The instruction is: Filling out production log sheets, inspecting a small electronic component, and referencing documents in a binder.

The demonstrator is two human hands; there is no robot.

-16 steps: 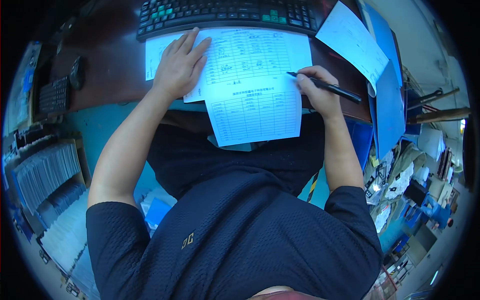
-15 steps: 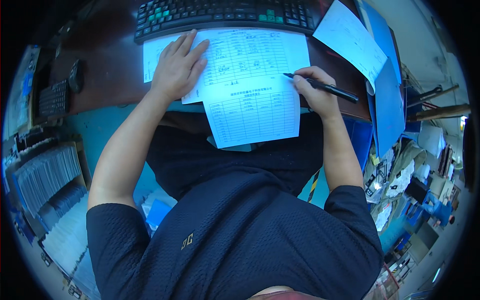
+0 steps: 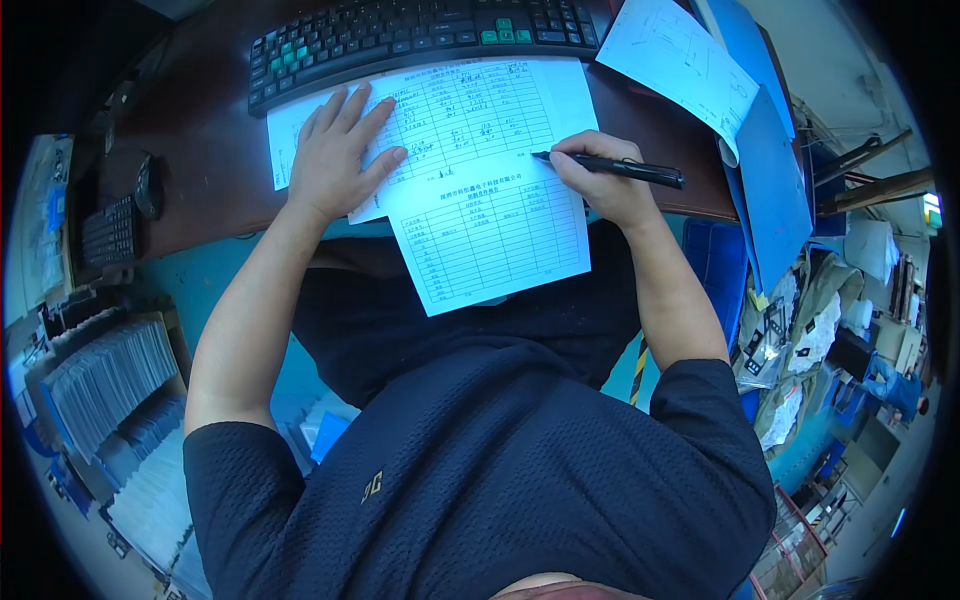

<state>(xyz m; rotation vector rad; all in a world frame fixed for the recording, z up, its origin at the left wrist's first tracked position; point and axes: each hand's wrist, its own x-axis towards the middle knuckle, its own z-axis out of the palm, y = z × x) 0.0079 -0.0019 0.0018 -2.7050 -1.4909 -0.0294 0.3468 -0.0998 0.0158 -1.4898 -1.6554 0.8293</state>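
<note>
A printed form sheet (image 3: 490,235) lies over the near edge of the desk, its lower end hanging past the edge above my lap. Two tables are printed on it, the upper one partly filled in by hand. My left hand (image 3: 338,165) lies flat with spread fingers on the sheet's upper left and the papers under it. In my right hand (image 3: 608,178) is a black pen (image 3: 630,171), gripped near its tip. The pen's tip points left and meets the sheet just below the upper table, or hovers close over it; I cannot tell which.
A black keyboard (image 3: 420,35) with some green keys lies beyond the papers. At the right are a loose drawn sheet (image 3: 680,65) and blue folders (image 3: 770,190) hanging over the desk edge. A mouse (image 3: 149,185) and small keypad (image 3: 110,232) sit left; stacked sheets (image 3: 115,375) stand lower left.
The whole view has shifted and tilted slightly. My right hand keeps the pen by the line under the upper table. My left hand stays flat on the papers.
</note>
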